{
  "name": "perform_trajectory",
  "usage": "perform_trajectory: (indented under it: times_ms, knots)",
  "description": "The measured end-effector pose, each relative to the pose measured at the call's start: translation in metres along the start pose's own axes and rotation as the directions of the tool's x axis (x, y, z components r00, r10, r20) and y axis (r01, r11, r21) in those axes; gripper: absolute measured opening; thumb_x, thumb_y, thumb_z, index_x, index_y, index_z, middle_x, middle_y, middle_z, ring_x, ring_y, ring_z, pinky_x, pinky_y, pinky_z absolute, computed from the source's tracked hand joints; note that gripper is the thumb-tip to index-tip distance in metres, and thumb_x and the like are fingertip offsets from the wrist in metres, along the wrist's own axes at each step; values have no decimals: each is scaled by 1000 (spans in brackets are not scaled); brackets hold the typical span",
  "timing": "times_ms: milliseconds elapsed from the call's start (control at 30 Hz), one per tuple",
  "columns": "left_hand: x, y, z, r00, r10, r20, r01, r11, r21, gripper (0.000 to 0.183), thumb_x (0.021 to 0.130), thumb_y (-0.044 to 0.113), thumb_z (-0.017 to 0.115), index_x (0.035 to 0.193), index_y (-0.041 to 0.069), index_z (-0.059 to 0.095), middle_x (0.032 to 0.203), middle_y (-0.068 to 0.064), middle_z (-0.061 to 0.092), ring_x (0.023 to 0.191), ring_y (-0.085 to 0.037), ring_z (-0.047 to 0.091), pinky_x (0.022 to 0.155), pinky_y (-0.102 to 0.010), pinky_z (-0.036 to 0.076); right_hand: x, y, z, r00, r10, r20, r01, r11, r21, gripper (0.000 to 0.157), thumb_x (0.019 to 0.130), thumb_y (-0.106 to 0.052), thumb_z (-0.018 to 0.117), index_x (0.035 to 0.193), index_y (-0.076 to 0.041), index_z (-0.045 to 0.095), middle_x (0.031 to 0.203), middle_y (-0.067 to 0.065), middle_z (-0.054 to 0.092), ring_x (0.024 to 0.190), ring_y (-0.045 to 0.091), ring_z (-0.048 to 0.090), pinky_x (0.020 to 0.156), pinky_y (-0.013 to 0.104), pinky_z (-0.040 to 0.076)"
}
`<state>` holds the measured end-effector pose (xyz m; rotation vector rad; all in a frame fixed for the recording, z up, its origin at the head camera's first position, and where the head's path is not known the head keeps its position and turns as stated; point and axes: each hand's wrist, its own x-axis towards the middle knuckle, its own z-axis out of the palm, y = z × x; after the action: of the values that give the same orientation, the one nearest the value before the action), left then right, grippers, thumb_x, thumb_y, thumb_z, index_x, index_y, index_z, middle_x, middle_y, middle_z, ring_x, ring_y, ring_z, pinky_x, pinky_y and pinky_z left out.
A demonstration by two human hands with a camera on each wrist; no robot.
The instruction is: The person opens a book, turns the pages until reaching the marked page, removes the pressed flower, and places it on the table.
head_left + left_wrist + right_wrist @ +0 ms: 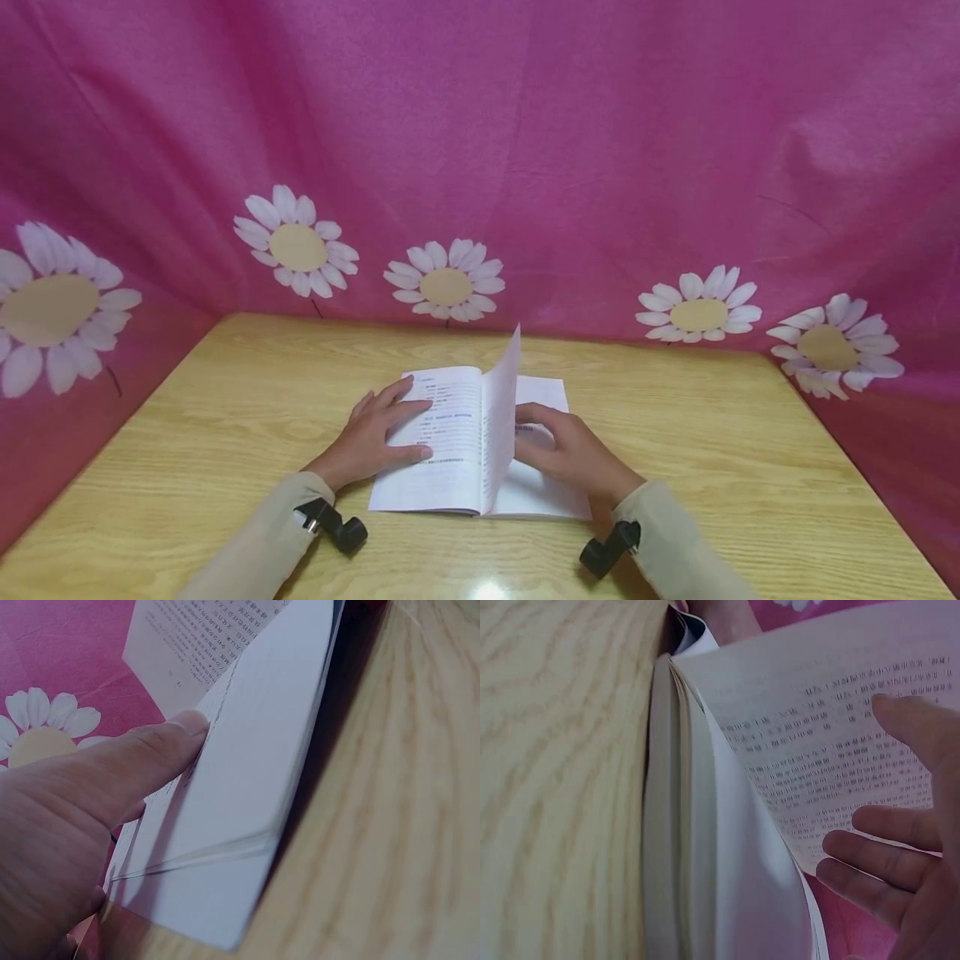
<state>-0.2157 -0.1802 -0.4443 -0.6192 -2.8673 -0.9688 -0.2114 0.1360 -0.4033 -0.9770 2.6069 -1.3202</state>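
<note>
An open book (442, 492) lies on the wooden table, with printed text on its left side. My left hand (367, 442) rests on that left side with fingers spread, its thumb (161, 746) lying across the paper in the left wrist view. One page (502, 425) stands almost upright near the spine. To its right is my right hand (573, 454), fingertips right at the raised page and partly hidden behind it. In the right wrist view the thumb and fingers (877, 859) are extended and apart, over the printed face of the page.
The light wooden table (247, 400) extends around the book on all sides. A pink cloth (570, 167) with large white daisies hangs behind and along both sides. Small black cameras (345, 533) are strapped at both sleeve cuffs.
</note>
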Motion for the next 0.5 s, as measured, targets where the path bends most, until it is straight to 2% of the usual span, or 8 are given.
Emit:
perform_trajectory:
  times_ms: [133, 367, 500]
  knots:
    - [0, -1, 0, 1000, 11, 2, -11, 1000, 27, 73, 78, 60, 70, 140, 25, 53, 156, -7, 30, 145, -27, 21, 115, -54, 3, 0, -4, 5, 999, -38, 16, 39, 998, -48, 43, 88, -36, 70, 126, -16, 62, 123, -8, 63, 118, 14, 55, 102, 42, 42]
    - [1, 0, 1, 1000, -8, 18, 7, 999, 44, 74, 78, 62, 69, 141, 28, 51, 156, -8, 30, 145, -27, 19, 116, -53, 3, -4, -15, 15, 999, 31, 37, -28, 997, -79, 54, 85, -48, 70, 128, -17, 60, 127, -5, 62, 122, 15, 52, 108, 48, 33]
    - [1, 1, 1, 1000, -16, 21, 15, 999, 42, 73, 78, 62, 68, 141, 29, 51, 155, -11, 30, 145, -29, 19, 115, -55, 4, -4, -18, 20, 998, 3, 61, 5, 992, -124, 61, 85, -53, 67, 132, -15, 58, 130, -3, 61, 122, 14, 51, 111, 50, 26]
